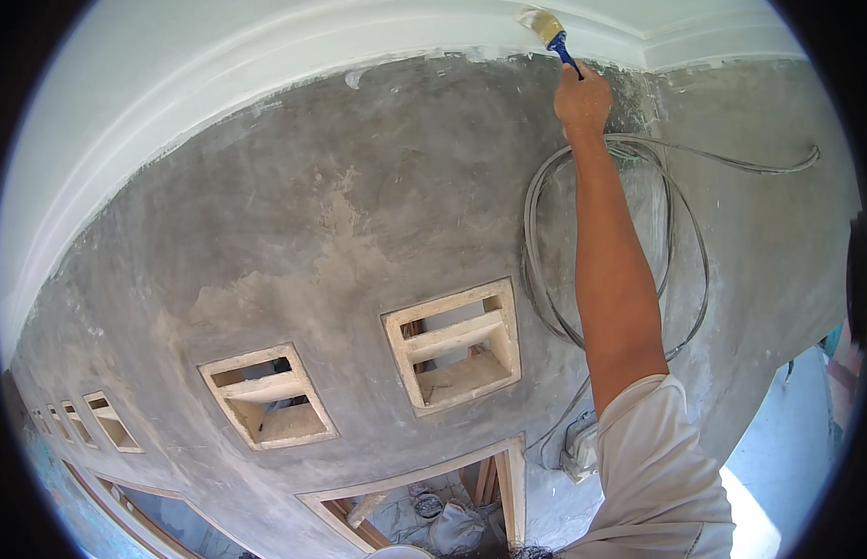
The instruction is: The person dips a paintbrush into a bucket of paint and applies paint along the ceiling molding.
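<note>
Stretched high up, my right hand (583,101) is closed around the blue handle of a paintbrush (557,41). The brush has pale bristles with white on their tips, and they are against or very close to the white cornice (433,30) along the top of the wall; whether they touch it I cannot tell. Below the cornice runs a grey plastered wall (433,177), with ragged white smears along the joint. Behind my forearm hangs a coil of grey cable (699,233) on the wall. My left hand is out of view.
Several small cream-framed vent openings (463,345) sit in the wall. Under them is a wooden-framed opening (512,484) with bags and clutter beyond. A pale box with wires (580,447) is fixed near my sleeve. A white rounded rim (401,552) shows at the bottom edge.
</note>
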A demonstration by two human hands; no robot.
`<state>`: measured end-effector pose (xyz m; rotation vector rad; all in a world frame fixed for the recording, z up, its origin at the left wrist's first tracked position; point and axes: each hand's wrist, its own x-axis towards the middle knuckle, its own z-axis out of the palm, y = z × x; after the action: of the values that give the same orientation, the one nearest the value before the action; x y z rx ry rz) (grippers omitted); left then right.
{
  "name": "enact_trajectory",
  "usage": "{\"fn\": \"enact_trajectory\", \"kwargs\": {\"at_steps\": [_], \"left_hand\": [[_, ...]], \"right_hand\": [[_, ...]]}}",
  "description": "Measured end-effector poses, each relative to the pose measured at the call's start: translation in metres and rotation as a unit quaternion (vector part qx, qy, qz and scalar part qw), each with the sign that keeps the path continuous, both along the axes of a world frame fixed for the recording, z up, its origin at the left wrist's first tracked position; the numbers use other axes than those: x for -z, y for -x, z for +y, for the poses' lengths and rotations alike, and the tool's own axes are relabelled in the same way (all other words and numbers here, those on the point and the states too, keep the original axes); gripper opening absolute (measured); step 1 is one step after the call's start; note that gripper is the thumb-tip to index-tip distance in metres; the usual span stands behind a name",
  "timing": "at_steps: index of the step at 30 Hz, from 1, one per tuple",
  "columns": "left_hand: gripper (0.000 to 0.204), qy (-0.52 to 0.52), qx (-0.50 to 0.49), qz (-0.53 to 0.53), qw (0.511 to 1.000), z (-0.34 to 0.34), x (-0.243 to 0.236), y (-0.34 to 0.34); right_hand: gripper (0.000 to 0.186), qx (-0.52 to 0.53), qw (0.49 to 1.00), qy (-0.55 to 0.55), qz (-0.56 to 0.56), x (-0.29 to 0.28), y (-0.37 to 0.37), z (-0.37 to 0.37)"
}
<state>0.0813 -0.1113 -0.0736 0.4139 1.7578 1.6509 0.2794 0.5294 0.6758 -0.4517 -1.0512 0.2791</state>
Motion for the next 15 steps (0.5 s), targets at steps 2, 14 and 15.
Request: {"fn": "enact_trajectory", "kwargs": {"at_steps": [2, 14, 15], "left_hand": [[0.05, 0.01, 0.001, -0.002, 1.0, 0.0, 0.0, 0.001], [0.05, 0.05, 0.003, 0.104, 0.993, -0.006, -0.021, -0.018], [0.05, 0.042, 0.014, 0.096, 0.994, 0.004, -0.019, -0.006]], "right_hand": [[0.033, -0.017, 0.998, 0.048, 0.045, 0.002, -0.014, 0.025], [0.031, -0.234, 0.964, -0.079, 0.098, -0.016, 0.13, -0.207], [0.033, -0.244, 0.962, -0.096, 0.082, -0.012, 0.15, -0.227]]}}
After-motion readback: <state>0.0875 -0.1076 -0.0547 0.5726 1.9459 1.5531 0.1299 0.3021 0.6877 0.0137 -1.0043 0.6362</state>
